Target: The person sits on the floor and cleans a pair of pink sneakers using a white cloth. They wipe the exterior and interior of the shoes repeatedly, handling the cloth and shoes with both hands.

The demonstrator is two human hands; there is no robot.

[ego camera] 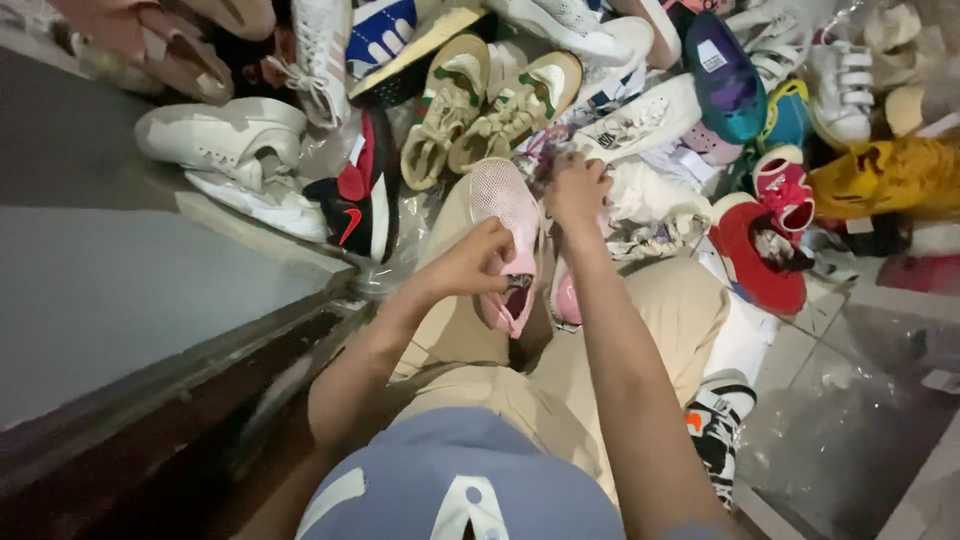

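A pink mesh sneaker (505, 205) rests on my lap, toe pointing away from me. My left hand (470, 262) grips it at the heel opening, fingers curled over the rim. My right hand (578, 188) is closed near the toe side, pinching what looks like a lace or strap above the shoe. A second pink shoe (565, 297) lies partly hidden under my right forearm. My legs in tan trousers (680, 310) sit beneath both shoes.
A big pile of loose shoes fills the floor ahead: white sneakers (225, 135), a black and red sneaker (360, 195), beige shoes (480, 110), a red shoe (760, 255), a yellow one (885, 175). A grey ledge (130, 280) runs along the left. Clear plastic (850, 400) lies at the right.
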